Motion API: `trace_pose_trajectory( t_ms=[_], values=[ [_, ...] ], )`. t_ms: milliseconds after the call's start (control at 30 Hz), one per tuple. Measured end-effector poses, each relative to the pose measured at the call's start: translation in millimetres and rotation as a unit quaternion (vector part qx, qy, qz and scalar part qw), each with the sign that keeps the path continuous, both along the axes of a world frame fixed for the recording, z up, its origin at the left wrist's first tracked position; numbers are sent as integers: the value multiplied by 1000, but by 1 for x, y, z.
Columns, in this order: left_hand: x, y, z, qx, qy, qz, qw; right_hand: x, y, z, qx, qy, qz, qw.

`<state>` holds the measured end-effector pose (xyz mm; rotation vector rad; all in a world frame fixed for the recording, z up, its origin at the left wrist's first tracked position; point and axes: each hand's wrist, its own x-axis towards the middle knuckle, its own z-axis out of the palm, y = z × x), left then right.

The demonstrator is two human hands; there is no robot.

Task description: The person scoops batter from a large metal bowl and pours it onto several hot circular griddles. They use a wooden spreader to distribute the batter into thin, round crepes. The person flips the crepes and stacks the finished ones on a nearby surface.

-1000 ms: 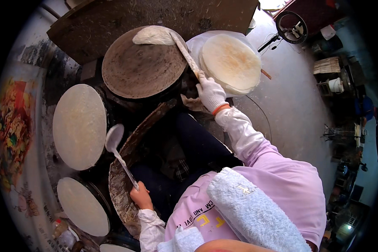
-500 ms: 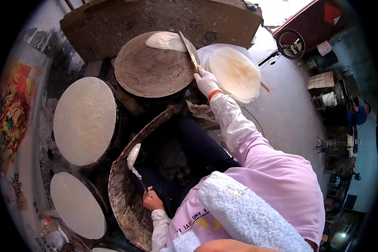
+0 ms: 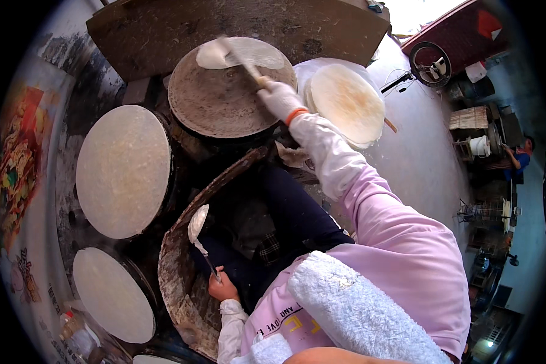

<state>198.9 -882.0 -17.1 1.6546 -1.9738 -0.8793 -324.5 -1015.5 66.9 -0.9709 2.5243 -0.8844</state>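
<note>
My gloved right hand (image 3: 281, 101) is closed round the handle of a flat wooden spreader (image 3: 247, 67), whose far end is smeared by motion. The spreader crosses a pale batter strip (image 3: 264, 53) at the far side of a round brown griddle (image 3: 224, 100). Low at the left, my bare left hand (image 3: 224, 287) grips the thin handle of a batter-coated ladle (image 3: 198, 224), held tilted over the inside of a crusted curved rim (image 3: 179, 242). Just right of the griddle lies a stack of thin round pancakes (image 3: 347, 106), browned in patches.
Two more round griddles carry pale pancake sheets (image 3: 122, 173) (image 3: 113, 295) on the left, and part of another shows at the bottom. A brown board (image 3: 236, 21) stands behind the griddle. At the right are a ring light (image 3: 430, 64) and a distant person (image 3: 519, 161).
My right hand has moved left with the spreader, whose far end has swung left over the griddle. The batter now stretches wider along the far edge. My left hand and ladle stay nearly still.
</note>
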Motion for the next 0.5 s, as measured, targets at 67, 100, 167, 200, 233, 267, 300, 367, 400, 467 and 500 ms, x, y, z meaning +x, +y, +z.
trace_pose_trajectory(
  t_ms=[67,100,167,200,233,267,300,367,400,467,500],
  values=[
    [-2,1,-5,3,-2,-4,1000,-52,17,-18,-1,39,-60,997],
    [-2,0,-8,2,-5,-5,1000,-77,19,-33,-17,74,-56,996],
    [-2,0,-8,0,-17,-6,1000,-83,7,-21,-22,30,24,999],
    [-4,0,-8,0,-22,-8,1000,-84,-1,-18,-14,28,58,998],
    [-5,-2,-7,-2,-26,-10,1000,-82,-9,-15,-7,25,92,995],
    [-6,-2,-7,-3,-31,-12,999,-71,-18,-8,25,54,127,990],
    [-8,-1,-7,-5,-36,-14,999,-61,-26,-18,-34,61,157,985],
    [-7,1,-5,1,-34,-4,999,-22,-36,1,30,52,171,983],
    [-8,0,-5,2,-31,0,1000,-6,-31,11,50,55,185,980],
    [-11,0,-5,10,-35,2,999,11,-16,12,74,62,211,973],
    [-12,1,-5,15,-36,4,999,4,-8,13,65,61,217,972]
  ],
)
